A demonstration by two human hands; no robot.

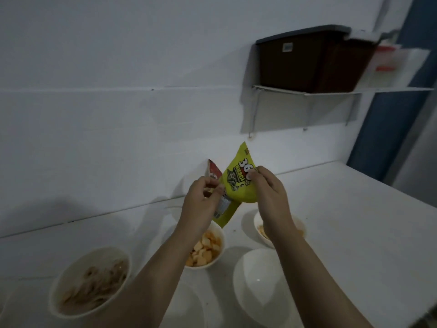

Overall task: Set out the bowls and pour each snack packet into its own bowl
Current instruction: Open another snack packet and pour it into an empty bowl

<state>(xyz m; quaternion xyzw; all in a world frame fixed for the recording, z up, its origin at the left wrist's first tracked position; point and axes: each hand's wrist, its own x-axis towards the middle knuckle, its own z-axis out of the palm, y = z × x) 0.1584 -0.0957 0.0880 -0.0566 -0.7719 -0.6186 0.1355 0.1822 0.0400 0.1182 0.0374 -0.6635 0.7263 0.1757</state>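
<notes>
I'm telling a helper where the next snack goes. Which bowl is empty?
On the white table, look right of the person's right forearm, at the near edge. The empty white bowl sits there; the bowl of orange crackers and its other neighbours already hold snacks.

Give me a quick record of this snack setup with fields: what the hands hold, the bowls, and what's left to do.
held: yellow packet, pinched by left hand and right hand
filled bowls: ring snacks; orange crackers; partly hidden bowl
empty bowl: white bowl
behind: red packet against the wall
left to do: pour the yellow packet, likely into the empty bowl
</notes>
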